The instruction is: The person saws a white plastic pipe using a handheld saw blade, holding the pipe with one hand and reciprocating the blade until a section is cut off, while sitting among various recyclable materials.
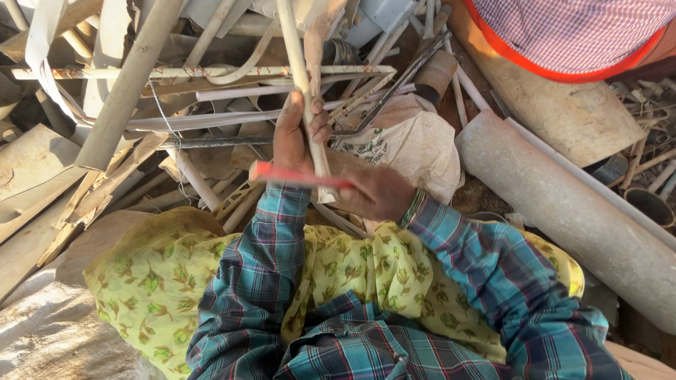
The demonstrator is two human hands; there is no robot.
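My left hand (294, 137) grips a thin, pale plastic pipe (298, 67) that runs up and away from me into a scrap heap. My right hand (377, 193) holds a slim red-handled tool (296, 174), laid crosswise against the pipe's near end. Both hands sit close together above my lap, which is covered by a yellow leaf-patterned cloth (169, 274). My sleeves are teal plaid. The tool's blade side is hidden by motion blur.
A tangled heap of pale pipes and strips (211, 91) fills the ground ahead. A thick grey pipe (563, 204) lies diagonally at right, a printed sack (415, 141) beside it. Another person's checked garment with an orange hem (570, 35) is at top right.
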